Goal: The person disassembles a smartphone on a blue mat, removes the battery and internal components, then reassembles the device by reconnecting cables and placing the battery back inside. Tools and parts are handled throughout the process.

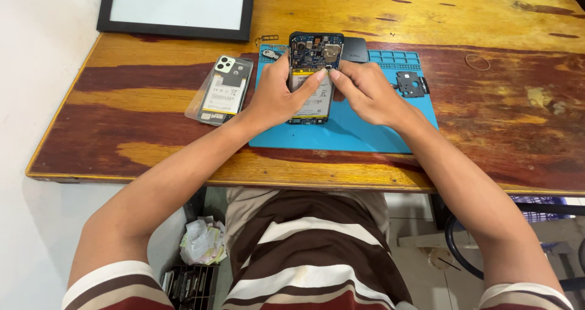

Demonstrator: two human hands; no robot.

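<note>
At centre frame, our left hand [277, 96] grips the opened phone [312, 72] on the blue mat [347, 130]. Our right hand [365, 90] pinches at its circuit board edge; a back cover [222, 90] lies left.

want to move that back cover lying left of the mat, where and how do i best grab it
Take the back cover by its two long edges near the middle, coming from above. It lies flat on the wooden table, apart from the blue mat, with bare wood along both sides for fingertips.
</note>
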